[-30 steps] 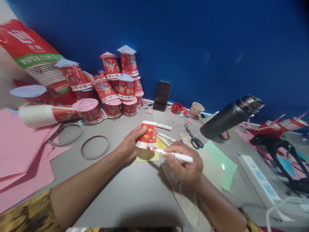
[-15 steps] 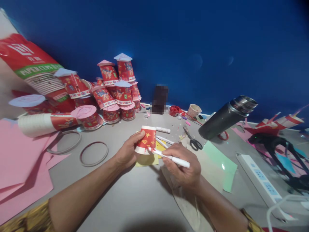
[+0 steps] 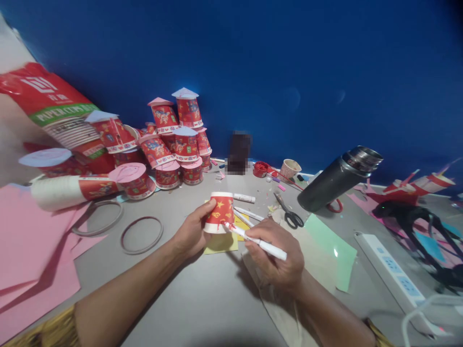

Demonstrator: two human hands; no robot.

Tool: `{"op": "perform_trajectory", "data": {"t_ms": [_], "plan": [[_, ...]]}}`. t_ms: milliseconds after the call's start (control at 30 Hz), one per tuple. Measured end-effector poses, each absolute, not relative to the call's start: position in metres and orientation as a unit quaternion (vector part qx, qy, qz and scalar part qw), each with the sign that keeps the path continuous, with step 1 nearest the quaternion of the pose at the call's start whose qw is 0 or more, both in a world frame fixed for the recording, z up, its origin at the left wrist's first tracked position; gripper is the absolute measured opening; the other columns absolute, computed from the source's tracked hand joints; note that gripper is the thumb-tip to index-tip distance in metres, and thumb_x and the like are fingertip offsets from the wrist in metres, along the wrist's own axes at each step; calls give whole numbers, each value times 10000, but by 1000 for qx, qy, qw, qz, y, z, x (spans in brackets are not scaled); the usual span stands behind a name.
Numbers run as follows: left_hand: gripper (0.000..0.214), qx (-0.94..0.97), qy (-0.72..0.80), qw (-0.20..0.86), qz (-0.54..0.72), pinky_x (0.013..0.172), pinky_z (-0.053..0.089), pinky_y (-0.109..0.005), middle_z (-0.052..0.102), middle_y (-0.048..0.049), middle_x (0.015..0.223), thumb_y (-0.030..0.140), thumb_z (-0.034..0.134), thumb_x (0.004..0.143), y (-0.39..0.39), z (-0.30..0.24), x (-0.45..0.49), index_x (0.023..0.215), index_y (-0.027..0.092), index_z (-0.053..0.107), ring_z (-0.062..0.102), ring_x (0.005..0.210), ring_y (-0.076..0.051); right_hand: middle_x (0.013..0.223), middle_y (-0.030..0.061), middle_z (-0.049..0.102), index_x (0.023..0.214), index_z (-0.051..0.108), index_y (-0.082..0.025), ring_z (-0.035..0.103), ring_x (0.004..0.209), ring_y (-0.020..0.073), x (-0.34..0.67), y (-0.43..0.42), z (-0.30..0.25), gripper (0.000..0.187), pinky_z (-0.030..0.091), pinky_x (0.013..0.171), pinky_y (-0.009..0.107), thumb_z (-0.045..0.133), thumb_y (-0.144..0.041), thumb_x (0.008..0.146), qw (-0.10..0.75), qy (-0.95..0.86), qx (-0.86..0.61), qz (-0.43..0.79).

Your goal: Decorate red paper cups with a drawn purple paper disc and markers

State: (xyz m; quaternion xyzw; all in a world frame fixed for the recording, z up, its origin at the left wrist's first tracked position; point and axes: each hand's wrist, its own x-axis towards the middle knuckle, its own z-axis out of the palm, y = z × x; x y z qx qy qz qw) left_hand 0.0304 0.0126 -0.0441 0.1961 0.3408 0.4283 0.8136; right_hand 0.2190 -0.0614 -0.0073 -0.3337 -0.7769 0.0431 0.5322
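A red paper cup [image 3: 220, 212] is grasped in the left hand [image 3: 193, 229], with the thumb laid along its side; it is held in front of both hands, above yellow paper [image 3: 219, 244]. A white marker [image 3: 269, 248] is pinched between the thumb and fingers of the right hand [image 3: 278, 255].

Beyond the left hand, far to its left, nested cups are held in a printed plastic bag [image 3: 60, 108]. Nearer to that hand, a row of white nested cups [image 3: 56, 193] is laid on its side. Beside it, decorated cups [image 3: 187, 144] are stacked in tiers, several topped with paper cones. Past the right hand, a small patterned cup [image 3: 290, 169] is stood with its mouth up; its contents cannot be made out. To its right, a dark flask [image 3: 333, 182] is seen aslant, its inside hidden.

The held cup's long axis is kept near upright, its top leaned slightly toward the right hand's side; which end is the mouth cannot be told. The marker's axis is slanted: its red tip is pointed forward and leftward at the cup's lower white band, where red marks are seen.
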Motion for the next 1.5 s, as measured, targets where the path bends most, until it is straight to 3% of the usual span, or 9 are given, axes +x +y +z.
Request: {"op": "perform_trajectory", "data": {"t_ms": [1000, 1300, 1500], "plan": [[333, 155, 339, 822, 430, 918, 654, -506, 822, -206, 1001, 324, 653, 948, 12, -44, 31, 1121, 56, 745, 804, 951, -352, 722, 31, 733, 937, 701, -193, 666, 616, 164, 221, -64, -6, 90, 550, 630, 283, 636, -137, 965, 540, -750, -381, 1], [352, 132, 337, 833, 419, 950, 641, -509, 823, -206, 1003, 288, 553, 1002, 8, -32, 35, 1173, 37, 733, 806, 970, -350, 815, 55, 781, 1036, 703, -192, 712, 690, 185, 221, -63, -6, 115, 589, 675, 314, 628, -128, 977, 521, -786, -332, 11], [323, 131, 339, 828, 427, 959, 639, -506, 826, -189, 1002, 301, 604, 974, 9, -37, 33, 1132, 59, 748, 804, 956, -337, 756, 43, 748, 975, 706, -186, 687, 642, 170, 221, -64, -4, 108, 574, 651, 293, 626, -115, 962, 536, -761, -365, 2]]}}
